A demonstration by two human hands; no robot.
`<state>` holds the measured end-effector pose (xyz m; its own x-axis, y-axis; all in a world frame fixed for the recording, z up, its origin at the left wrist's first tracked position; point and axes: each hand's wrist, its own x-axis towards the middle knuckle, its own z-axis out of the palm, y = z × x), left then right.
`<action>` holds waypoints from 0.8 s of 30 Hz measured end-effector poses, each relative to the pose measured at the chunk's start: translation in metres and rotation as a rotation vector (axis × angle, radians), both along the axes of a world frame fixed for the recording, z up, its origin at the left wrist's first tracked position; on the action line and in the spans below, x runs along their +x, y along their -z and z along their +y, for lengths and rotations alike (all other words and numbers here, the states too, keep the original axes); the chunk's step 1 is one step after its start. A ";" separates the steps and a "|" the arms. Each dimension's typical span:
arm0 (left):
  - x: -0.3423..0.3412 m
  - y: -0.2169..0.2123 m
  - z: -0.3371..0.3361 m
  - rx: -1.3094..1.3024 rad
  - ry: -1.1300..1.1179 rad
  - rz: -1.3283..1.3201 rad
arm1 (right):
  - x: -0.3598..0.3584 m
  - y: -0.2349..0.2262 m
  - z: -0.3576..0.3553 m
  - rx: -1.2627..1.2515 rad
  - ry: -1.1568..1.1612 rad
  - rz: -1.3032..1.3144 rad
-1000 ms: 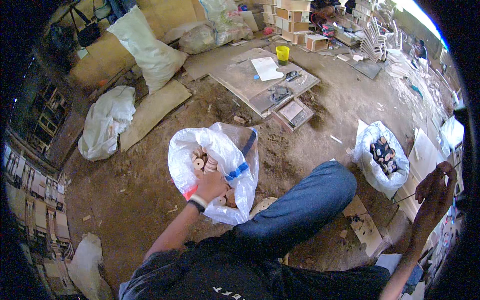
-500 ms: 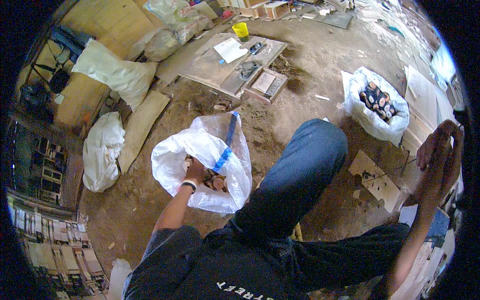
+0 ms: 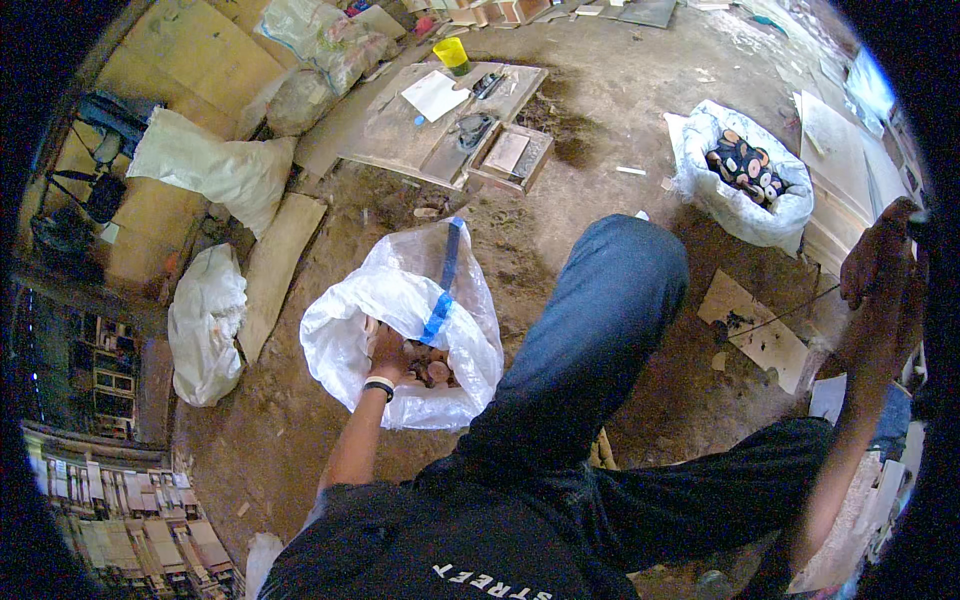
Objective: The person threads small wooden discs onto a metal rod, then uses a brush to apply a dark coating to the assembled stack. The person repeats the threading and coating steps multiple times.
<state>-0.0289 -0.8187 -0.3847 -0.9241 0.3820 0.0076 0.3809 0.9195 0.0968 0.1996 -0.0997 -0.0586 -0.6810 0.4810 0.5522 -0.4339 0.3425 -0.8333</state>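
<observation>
My left hand, with bands at the wrist, reaches into a white plastic sack with blue strips, standing left of my raised knee. Small round wooden pieces lie in the sack beside the hand. Its fingers are partly hidden inside, with something pale by them. At the far right my right hand is raised, dark and blurred, its fingers drawn together. A thin dark rod slants down from beside it across the floor area; whether the hand holds it is unclear.
Another white sack, at the right, holds dark-and-pale round pieces. Ahead lies a low wooden board with a yellow cup and a paper sheet. Stuffed sacks sit at the left. A flat wooden offcut lies right of my knee.
The view has shifted slightly, so the surroundings sit higher in it. My left hand stays in the sack, a little shifted. The right hand appears slightly higher.
</observation>
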 end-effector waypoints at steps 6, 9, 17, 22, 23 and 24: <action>-0.005 0.025 -0.012 -0.310 0.091 -0.012 | -0.012 -0.041 -0.029 -0.100 -0.428 -0.059; -0.005 -0.011 -0.012 -0.064 0.104 -0.159 | -0.005 -0.040 -0.060 0.148 0.015 -0.063; 0.030 -0.113 0.015 0.284 -0.240 -0.418 | -0.007 -0.050 -0.091 0.354 0.481 -0.243; 0.061 -0.103 0.021 0.350 -0.250 0.006 | -0.018 -0.044 -0.091 0.400 0.433 -0.123; 0.060 -0.094 0.017 0.287 -0.286 -0.048 | -0.019 -0.041 -0.090 0.485 0.517 -0.096; 0.057 -0.082 0.013 0.244 -0.285 -0.091 | -0.019 -0.039 -0.088 0.554 0.600 -0.102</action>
<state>0.0279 -0.8061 -0.3025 -0.9940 0.1071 -0.0202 0.0934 0.9329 0.3478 0.1806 -0.1881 -0.0192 -0.4545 0.4551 0.7657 0.0226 0.8652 -0.5009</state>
